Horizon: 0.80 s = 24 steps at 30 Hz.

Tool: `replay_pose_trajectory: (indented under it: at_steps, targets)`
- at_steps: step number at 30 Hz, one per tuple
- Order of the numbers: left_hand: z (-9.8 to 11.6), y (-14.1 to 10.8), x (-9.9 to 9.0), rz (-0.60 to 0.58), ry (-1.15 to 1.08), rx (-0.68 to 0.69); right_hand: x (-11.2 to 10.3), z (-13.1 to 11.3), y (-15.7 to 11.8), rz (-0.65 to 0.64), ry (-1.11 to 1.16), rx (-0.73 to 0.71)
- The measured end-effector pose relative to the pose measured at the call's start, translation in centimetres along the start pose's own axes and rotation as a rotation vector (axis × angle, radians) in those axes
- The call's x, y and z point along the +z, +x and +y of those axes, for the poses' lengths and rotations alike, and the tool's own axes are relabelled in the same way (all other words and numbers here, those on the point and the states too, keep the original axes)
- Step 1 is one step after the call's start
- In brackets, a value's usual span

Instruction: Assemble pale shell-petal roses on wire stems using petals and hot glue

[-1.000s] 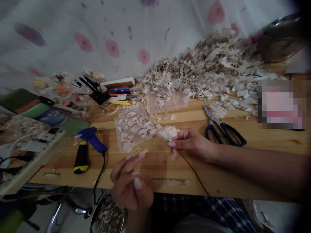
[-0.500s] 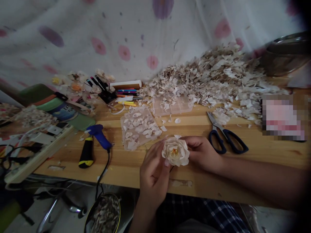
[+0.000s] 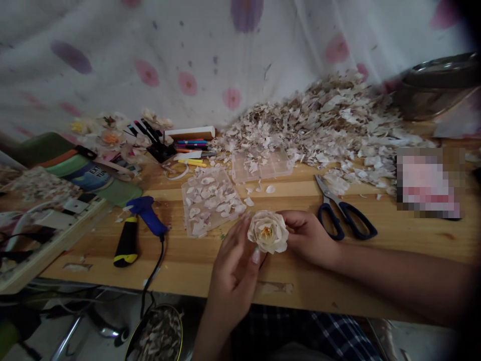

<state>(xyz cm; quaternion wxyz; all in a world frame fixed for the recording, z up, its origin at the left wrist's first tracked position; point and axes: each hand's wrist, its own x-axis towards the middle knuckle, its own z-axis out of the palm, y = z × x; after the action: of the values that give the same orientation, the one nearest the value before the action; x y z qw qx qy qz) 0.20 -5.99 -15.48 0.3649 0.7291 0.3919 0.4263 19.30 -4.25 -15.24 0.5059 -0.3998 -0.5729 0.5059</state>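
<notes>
The pale flower (image 3: 268, 231) is held above the near part of the desk (image 3: 188, 265), its yellow-orange centre facing the wearer. The left hand (image 3: 233, 281) is curled around one side, thumb low by the outer petals; the right hand (image 3: 313, 240) is closed on the other side, some fingertips hidden behind the bloom. The petals look thin and easily creased, so light pressure near the base would suit them better than a squeeze at the rims. Steady support from the right hand would let the left adjust the petals without twisting the dark stem (image 3: 264, 260), which shows just below. Beyond the flower lies a tray of loose petals (image 3: 214, 198), with the scissors (image 3: 347, 210) to the right and the blue glue gun (image 3: 150, 216) to the left; bare fingers should avoid its nozzle, in case it is hot.
</notes>
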Motion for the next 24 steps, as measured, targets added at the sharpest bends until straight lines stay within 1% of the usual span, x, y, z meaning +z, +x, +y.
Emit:
replay_pose_trajectory:
  at_steps: [3,4,6,9,11,14,17,20,22,24]
  targets:
    - [-0.6,0.6,-1.1,-0.080,-0.071,-0.188,0.0,-0.1,0.1,-0.025,0.007,-0.018]
    - [-0.7,0.8,-1.3,-0.090,-0.106,-0.232,0.0,-0.1,0.2,-0.028,-0.006,-0.039]
    - [-0.9,1.2,-1.5,-0.095,-0.166,-0.273,0.0,-0.2,0.4,-0.021,-0.037,-0.085]
    - [-1.1,1.5,-1.2,-0.100,-0.186,-0.278,0.2,-0.5,0.6,0.008,-0.031,-0.099]
    - [-1.2,1.6,-1.0,-0.109,-0.156,-0.287,0.3,-1.0,0.6,0.015,0.031,-0.039]
    - [-1.2,1.5,-0.8,-0.146,-0.117,-0.277,0.3,-1.9,0.4,0.024,0.120,0.099]
    - [-0.8,1.4,-0.3,-0.179,-0.102,-0.238,0.2,-2.4,0.3,0.114,0.127,0.199]
    - [-0.3,1.3,0.4,-0.175,-0.047,-0.191,0.3,-2.3,0.2,0.177,0.154,0.251]
    - [0.0,1.2,0.9,-0.195,-0.047,-0.176,0.5,-2.1,0.2,0.163,0.187,0.257]
    - [0.4,1.2,1.4,-0.210,-0.145,-0.182,0.8,-2.0,0.1,0.103,0.172,0.220]
